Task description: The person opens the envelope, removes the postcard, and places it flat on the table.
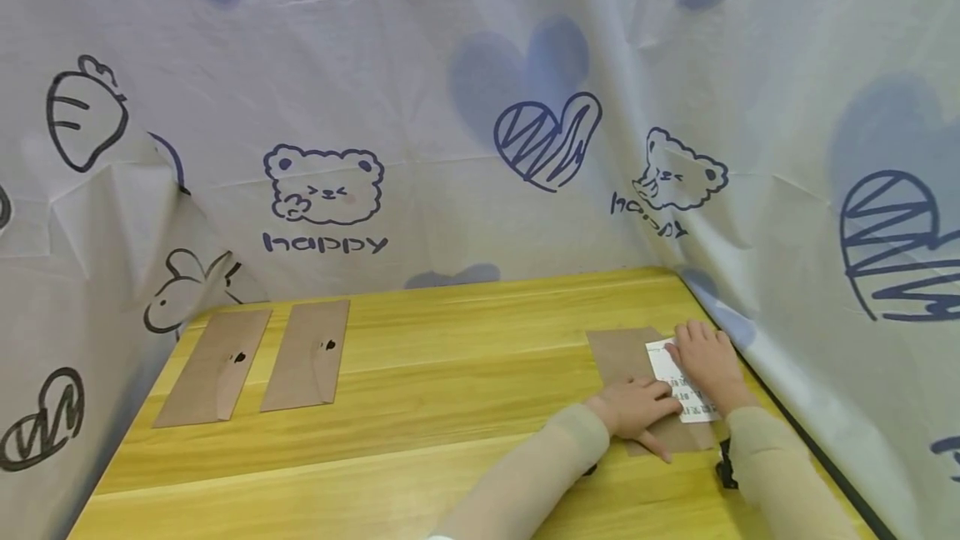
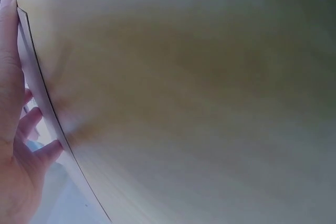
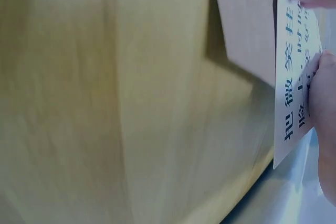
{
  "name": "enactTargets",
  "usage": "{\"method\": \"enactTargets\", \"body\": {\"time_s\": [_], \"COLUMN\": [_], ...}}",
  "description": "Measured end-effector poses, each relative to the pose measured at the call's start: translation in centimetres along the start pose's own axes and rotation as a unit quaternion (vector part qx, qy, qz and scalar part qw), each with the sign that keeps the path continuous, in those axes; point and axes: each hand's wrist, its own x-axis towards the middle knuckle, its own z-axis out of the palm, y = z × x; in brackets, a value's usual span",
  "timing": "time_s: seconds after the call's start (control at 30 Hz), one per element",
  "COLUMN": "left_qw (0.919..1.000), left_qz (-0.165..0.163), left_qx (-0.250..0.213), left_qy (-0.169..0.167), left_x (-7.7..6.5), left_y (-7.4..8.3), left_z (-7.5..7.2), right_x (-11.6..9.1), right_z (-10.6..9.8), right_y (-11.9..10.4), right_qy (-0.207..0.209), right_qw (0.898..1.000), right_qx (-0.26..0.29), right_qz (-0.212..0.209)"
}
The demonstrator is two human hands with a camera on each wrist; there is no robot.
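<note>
At the right end of the table lies a brown paper envelope (image 1: 618,352) with a white card (image 1: 669,367) on it, printed with dark characters. My left hand (image 1: 637,408) rests across the envelope, fingers extended onto the card's left side and thumb spread along the near part. In the left wrist view, that thumb (image 2: 8,40) lies by the thin paper edge. My right hand (image 1: 708,365) holds the card by its right side, thumb on the printed face. The right wrist view shows the card (image 3: 289,77) tilted beside a brown flap (image 3: 247,24); the right fingertips are partly hidden.
Two brown envelopes (image 1: 213,369) with small black marks lie side by side at the table's left end. The wooden table (image 1: 450,373) meets a printed white curtain (image 1: 420,207) at the back and sides. Its right edge runs close by my right forearm.
</note>
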Motion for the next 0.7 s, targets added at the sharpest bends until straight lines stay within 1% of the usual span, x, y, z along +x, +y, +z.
{"method": "enactTargets", "body": {"time_s": [0.13, 0.27, 0.37, 0.5, 0.7], "left_qw": [0.9999, 0.9997, 0.9998, 0.9999, 0.9997], "left_qz": [-0.006, -0.012, -0.013, -0.011, -0.016], "left_qx": [-0.001, -0.006, -0.007, -0.003, -0.003], "left_qy": [-0.011, -0.018, -0.013, -0.006, -0.019], "left_x": [-0.1, -0.1, -0.2, -0.3, -0.1], "left_y": [0.2, 0.3, 0.3, 0.1, 0.1], "left_z": [0.0, 0.0, -0.1, -0.1, -0.3], "right_x": [-0.4, -0.6, -0.6, -0.7, -1.2], "right_z": [0.0, -0.4, -0.5, -0.5, -0.8], "right_y": [0.8, 1.6, 2.4, 3.3, 4.4], "right_qy": [0.018, 0.016, 0.013, 0.023, 0.047], "right_qw": [1.000, 1.000, 1.000, 0.999, 0.998], "right_qx": [-0.009, -0.006, -0.013, -0.017, -0.025], "right_qz": [-0.009, -0.019, -0.022, -0.025, -0.029]}}
